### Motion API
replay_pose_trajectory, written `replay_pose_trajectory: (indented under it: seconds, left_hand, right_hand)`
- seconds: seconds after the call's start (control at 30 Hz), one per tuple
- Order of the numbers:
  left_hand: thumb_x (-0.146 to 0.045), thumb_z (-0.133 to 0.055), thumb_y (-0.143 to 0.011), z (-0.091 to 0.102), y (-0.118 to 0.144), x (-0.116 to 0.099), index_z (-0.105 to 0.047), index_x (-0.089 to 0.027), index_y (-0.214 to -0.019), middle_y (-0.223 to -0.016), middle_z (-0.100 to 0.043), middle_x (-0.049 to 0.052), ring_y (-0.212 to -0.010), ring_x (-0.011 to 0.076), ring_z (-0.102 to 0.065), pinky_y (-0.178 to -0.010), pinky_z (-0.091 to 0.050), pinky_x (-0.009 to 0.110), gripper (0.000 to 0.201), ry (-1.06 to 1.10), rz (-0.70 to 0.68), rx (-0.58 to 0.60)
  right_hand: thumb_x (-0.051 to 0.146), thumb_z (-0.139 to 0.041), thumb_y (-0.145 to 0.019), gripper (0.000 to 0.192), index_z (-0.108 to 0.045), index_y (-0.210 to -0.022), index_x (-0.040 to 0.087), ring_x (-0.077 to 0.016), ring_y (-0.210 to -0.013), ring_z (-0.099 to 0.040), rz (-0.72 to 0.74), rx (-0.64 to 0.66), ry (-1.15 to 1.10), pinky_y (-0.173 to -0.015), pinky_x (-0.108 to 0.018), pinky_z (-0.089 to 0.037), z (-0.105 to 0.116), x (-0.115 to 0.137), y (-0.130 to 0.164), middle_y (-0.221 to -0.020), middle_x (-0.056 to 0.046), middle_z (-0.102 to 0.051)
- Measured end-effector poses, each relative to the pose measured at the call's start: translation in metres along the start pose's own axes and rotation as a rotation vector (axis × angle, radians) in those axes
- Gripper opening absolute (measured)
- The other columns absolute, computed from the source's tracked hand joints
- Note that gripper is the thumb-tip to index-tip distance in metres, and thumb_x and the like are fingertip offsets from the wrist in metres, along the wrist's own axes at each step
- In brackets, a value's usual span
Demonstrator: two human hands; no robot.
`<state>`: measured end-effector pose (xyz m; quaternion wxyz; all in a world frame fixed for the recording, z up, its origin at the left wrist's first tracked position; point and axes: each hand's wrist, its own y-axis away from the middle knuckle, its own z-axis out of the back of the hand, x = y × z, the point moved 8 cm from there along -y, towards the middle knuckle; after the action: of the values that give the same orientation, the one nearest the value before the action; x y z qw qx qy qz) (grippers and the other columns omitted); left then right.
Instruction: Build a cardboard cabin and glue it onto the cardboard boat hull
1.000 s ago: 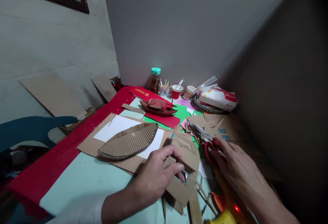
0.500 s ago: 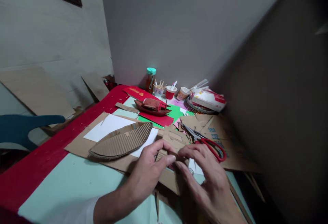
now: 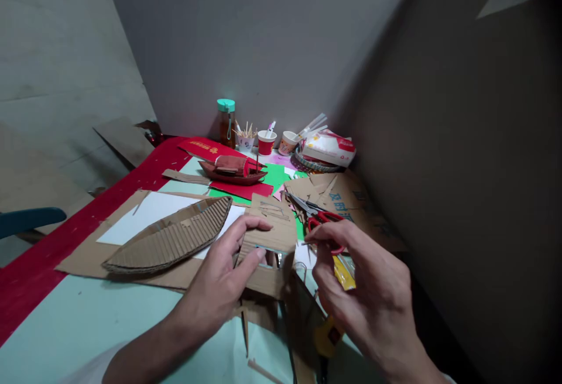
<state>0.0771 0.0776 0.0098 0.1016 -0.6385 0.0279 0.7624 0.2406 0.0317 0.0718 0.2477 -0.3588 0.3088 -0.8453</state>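
Note:
My left hand grips the left side of a flat cardboard piece, its thumb by a rectangular cut-out and its fingers on top. My right hand is raised just right of that piece, thumb and forefinger pinched at a thin brown sliver, too small to make out well. Scissors with red handles lie behind the right hand, partly covered by it. A corrugated cardboard boat hull rests left of my left hand on white paper.
Behind stands a reddish-brown model boat on coloured paper. Farther back are a bottle, a red paper cup and a cup of sticks. A yellow tool sits under my right wrist. Printed cardboard lies at right.
My right hand has moved away from the cardboard piece to the right, pinching the sliver. My left hand keeps its hold, and the cut-out now shows. The view has turned rightward.

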Motion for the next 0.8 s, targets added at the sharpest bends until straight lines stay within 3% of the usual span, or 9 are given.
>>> replay_pose_trajectory:
  seconds: [0.2, 0.37, 0.43, 0.5, 0.6, 0.8]
  left_hand:
    - [-0.032, -0.056, -0.089, 0.001, 0.003, 0.002, -0.061, -0.026, -0.108, -0.103, -0.067, 0.003, -0.088, 0.0233, -0.063, -0.078, -0.046, 0.036, 0.02, -0.149, -0.04, -0.039]
    - [-0.031, -0.055, -0.09, 0.0, 0.007, -0.001, -0.059, -0.026, -0.107, -0.106, -0.068, 0.004, -0.101, 0.0264, -0.063, -0.075, -0.044, 0.034, 0.018, -0.242, -0.082, -0.041]
    - [-0.029, -0.054, -0.09, 0.0, 0.007, -0.002, -0.059, -0.026, -0.106, -0.107, -0.067, 0.004, -0.103, 0.0261, -0.062, -0.075, -0.044, 0.034, 0.017, -0.269, -0.099, -0.044]
    - [-0.027, -0.052, -0.091, -0.001, 0.006, -0.003, -0.058, -0.026, -0.106, -0.102, -0.067, 0.003, -0.097, 0.0236, -0.063, -0.074, -0.045, 0.033, 0.016, -0.262, -0.114, -0.04]
    - [-0.023, -0.053, -0.091, -0.004, 0.006, -0.006, -0.057, -0.026, -0.106, -0.097, -0.067, 0.001, -0.093, 0.0194, -0.064, -0.079, -0.047, 0.03, 0.016, -0.21, -0.151, -0.02]
    - [-0.025, -0.054, -0.09, -0.004, 0.009, -0.01, -0.059, -0.025, -0.103, -0.098, -0.068, 0.001, -0.095, 0.0203, -0.064, -0.076, -0.048, 0.028, 0.014, -0.257, -0.179, -0.026]
  right_hand:
    - [0.0, -0.054, -0.092, 0.04, -0.051, -0.13, 0.013, -0.0204, -0.08, -0.053, 0.214, 0.058, 0.189, -0.073, -0.036, -0.047, -0.018, 0.015, 0.007, -0.09, -0.007, -0.062]
    - [0.001, -0.054, -0.094, 0.021, -0.056, -0.111, 0.013, -0.0216, -0.079, -0.052, 0.245, 0.095, 0.255, -0.074, -0.039, -0.043, -0.028, 0.016, 0.012, -0.09, -0.009, -0.064]
    - [0.006, -0.052, -0.097, 0.02, -0.061, -0.113, 0.015, -0.0218, -0.079, -0.049, 0.288, 0.095, 0.314, -0.073, -0.038, -0.039, -0.027, 0.019, 0.011, -0.091, -0.008, -0.062]
    - [0.009, -0.048, -0.099, 0.028, -0.061, -0.123, 0.017, -0.0225, -0.079, -0.046, 0.304, 0.106, 0.344, -0.074, -0.039, -0.037, -0.027, 0.021, 0.008, -0.093, -0.008, -0.061]
    - [0.004, -0.042, -0.099, 0.04, -0.05, -0.137, 0.009, -0.0239, -0.082, -0.047, 0.303, 0.157, 0.328, -0.078, -0.041, -0.037, -0.03, 0.023, 0.007, -0.093, -0.01, -0.063]
    - [0.003, -0.052, -0.095, 0.019, -0.06, -0.108, 0.014, -0.021, -0.078, -0.047, 0.287, 0.106, 0.254, -0.078, -0.04, -0.037, -0.026, 0.023, 0.009, -0.088, -0.007, -0.066]
